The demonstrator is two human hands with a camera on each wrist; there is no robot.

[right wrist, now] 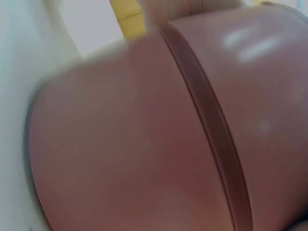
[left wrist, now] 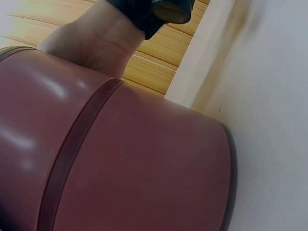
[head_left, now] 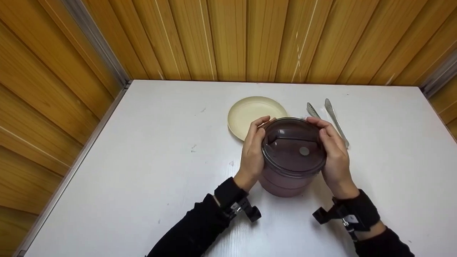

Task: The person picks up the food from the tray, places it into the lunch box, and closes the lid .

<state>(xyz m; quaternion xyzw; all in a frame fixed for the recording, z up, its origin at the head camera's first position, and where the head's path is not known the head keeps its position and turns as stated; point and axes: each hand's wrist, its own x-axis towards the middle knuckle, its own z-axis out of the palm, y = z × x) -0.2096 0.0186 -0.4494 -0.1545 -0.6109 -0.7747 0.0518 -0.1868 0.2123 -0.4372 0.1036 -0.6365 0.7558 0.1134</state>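
Note:
A round mauve lidded canister (head_left: 285, 186) is held between both hands over the white table (head_left: 150, 171). Its dark see-through lid (head_left: 294, 159) has a raised handle bar and a pale round spot. On the left side, the left hand (head_left: 252, 153) grips the canister, thumb and fingers up by the lid's rim. The right hand (head_left: 335, 159) grips the opposite side in much the same way. Close up, the right wrist view shows the smooth canister wall (right wrist: 110, 139) with a darker band around it.
Behind the canister lies a cream plate (head_left: 255, 103), partly covered by it. To the right of the plate are metal tongs (head_left: 332, 112), their lower part partly hidden by the right hand. Wood-look panels (head_left: 232, 43) rise along the table's back and left edges.

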